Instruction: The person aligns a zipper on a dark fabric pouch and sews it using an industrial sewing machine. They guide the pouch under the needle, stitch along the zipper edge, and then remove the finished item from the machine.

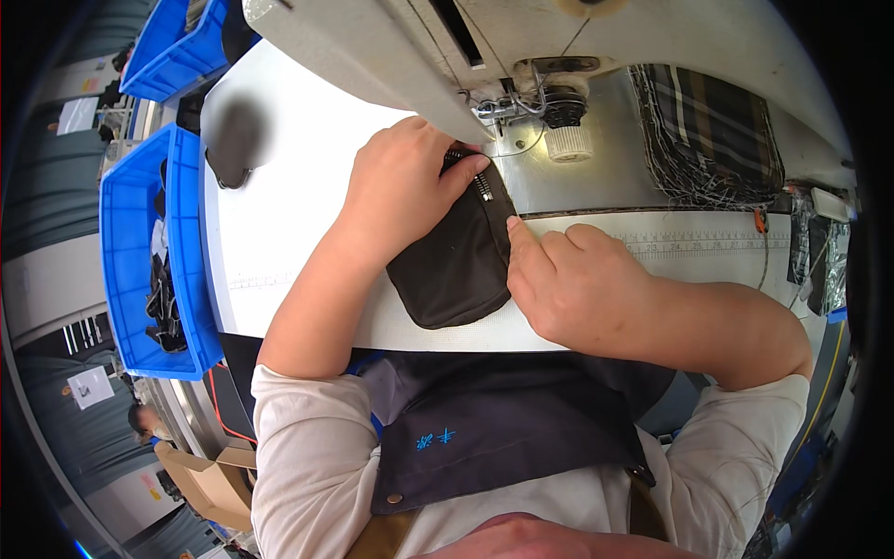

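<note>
A dark brown fabric pouch (445, 279) with a short metal zipper (482, 186) lies on the white work surface beside the sewing machine's needle area (498, 126). My left hand (396, 182) grips the pouch's upper end, its thumb over the fabric by the zipper and some fingertips hidden near the presser foot. My right hand (568, 284) is at the pouch's right edge, index fingertip on the fabric and the other fingers curled. The metal machine plate (568, 186) sits just above my right hand.
Blue bins (126, 242) stand at the left, one holding dark pieces. A blurred dark item (233, 140) rests on the white table (298, 112). A stack of plaid fabric (708, 130) lies at the right of the machine. A person (149, 419) and a cardboard box (200, 484) appear lower left.
</note>
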Demonstrator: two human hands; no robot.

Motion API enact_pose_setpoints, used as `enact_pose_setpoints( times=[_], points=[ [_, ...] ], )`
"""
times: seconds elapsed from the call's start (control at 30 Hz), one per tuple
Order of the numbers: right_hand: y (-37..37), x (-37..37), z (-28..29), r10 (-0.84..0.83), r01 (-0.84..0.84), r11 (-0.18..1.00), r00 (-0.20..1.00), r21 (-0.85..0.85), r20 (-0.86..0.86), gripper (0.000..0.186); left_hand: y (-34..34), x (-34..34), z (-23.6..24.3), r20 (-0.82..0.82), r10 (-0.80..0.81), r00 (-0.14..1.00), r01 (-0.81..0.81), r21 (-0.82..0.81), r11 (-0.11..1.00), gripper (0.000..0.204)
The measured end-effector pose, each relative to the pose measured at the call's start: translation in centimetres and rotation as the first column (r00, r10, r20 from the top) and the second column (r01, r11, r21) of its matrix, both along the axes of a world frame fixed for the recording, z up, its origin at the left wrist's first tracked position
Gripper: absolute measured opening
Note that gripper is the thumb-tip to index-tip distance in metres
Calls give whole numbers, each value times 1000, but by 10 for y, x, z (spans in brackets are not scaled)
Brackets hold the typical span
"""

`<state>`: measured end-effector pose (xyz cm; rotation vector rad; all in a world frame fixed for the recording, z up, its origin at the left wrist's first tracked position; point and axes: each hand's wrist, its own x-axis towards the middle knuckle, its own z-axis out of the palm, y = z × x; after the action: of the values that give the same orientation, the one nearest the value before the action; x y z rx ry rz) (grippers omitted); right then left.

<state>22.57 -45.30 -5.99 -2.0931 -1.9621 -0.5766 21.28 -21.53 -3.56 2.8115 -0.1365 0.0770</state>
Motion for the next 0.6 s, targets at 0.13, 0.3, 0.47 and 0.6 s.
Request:
enact_pose_setpoints(
  times=[0.13, 0.3, 0.47, 0.6],
  points=[
    [1, 1, 1, -8, 8, 1000, 1000, 3, -2, 23, 9, 5, -4, 71, -114, 991, 116, -37, 993, 26],
    [11, 14, -8, -76, 75, 996, 997, 37, 28, 19, 17, 31, 10, -133, -72, 989, 60, -87, 994, 27],
    [21, 30, -13, -154, 157, 986, 987, 64, -43, 22, 39, 71, -4, 37, -247, 968, 246, -321, 915, 33],
    [23, 31, -12, -180, 181, 983, 983, 12, -43, 28, 59, 103, -40, 164, -384, 909, 418, -376, 827, 34]
  ],
)
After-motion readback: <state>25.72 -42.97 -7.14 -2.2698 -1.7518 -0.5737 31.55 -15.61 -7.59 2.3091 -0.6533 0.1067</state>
